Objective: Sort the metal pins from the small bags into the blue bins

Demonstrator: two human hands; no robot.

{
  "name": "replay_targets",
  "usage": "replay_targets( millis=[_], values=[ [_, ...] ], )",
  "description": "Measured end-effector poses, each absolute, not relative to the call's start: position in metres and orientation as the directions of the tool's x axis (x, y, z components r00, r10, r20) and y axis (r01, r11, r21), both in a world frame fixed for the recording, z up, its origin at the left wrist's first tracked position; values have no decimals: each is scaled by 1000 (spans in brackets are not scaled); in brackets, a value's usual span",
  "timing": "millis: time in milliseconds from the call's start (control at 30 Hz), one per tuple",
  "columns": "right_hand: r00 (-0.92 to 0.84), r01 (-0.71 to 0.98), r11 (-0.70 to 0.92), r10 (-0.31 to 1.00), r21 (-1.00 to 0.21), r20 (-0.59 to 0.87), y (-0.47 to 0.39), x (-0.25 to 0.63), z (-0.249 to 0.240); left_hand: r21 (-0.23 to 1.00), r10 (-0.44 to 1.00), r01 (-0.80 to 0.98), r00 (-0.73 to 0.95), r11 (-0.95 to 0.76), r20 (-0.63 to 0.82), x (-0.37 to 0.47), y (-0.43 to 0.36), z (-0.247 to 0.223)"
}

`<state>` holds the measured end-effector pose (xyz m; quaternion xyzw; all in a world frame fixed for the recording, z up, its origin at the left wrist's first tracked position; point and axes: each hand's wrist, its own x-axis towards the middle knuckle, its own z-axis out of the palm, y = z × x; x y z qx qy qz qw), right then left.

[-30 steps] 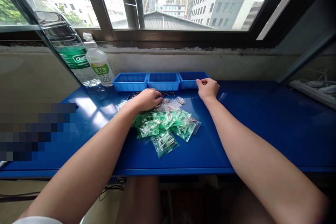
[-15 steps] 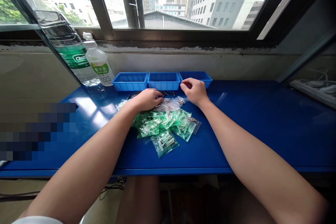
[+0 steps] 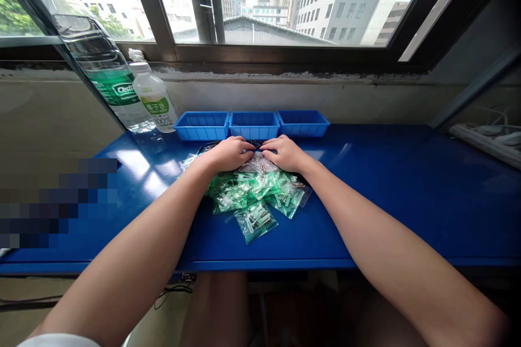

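A heap of small clear and green plastic bags [image 3: 252, 190] lies in the middle of the blue table, with small metal and pale pieces inside them. Thin dark screw-like pieces [image 3: 211, 146] lie loose behind the heap. My left hand [image 3: 232, 154] rests at the heap's far left side, thumb and fingers slightly apart, nothing visible in it. Facing it from the right, my right hand [image 3: 285, 154] reaches over the bags with its thumb apart from the fingers. Both sets of fingertips are near the dark pieces, just in front of the middle blue bin [image 3: 254, 131].
A left blue bin [image 3: 202, 131] and a right blue bin [image 3: 303, 129] flank the middle one along the wall. At the back left stand a large water bottle [image 3: 116, 84] and a smaller white bottle [image 3: 154, 98]. A power strip [image 3: 484, 143] sits at the right.
My right hand has moved from the front of the right bin, left and down to the pile, and its fingers have opened. My left hand has stayed in place.
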<state>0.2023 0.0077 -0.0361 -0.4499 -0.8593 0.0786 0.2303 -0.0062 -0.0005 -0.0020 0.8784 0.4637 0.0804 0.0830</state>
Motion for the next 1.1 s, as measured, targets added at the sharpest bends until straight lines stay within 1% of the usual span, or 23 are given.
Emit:
replay_targets(
  millis=[233,467,633,700,800,967,1100],
  values=[
    [-524,674,631,774,-383,355,3,198,-28,228,821,794,568,-564,55,-8,1,-4],
    [-434,715,563,822,-415,367,2,197,-30,214,829,807,557,-551,36,-6,-1,-2],
    [-483,727,588,805,-355,343,6,197,-33,223,830,806,557,-547,25,-7,0,-3],
    [-488,715,596,800,-366,349,7,196,-31,227,828,803,560,-551,28,-7,1,-4],
    [-473,702,595,800,-391,369,6,195,-28,220,825,802,564,-555,26,-7,1,-4],
    [-429,758,547,828,-355,360,7,195,-29,202,825,805,565,-557,24,-8,1,-5],
    [-383,761,540,821,-360,422,7,198,-30,216,845,821,533,-528,41,-8,1,-6]
  ],
)
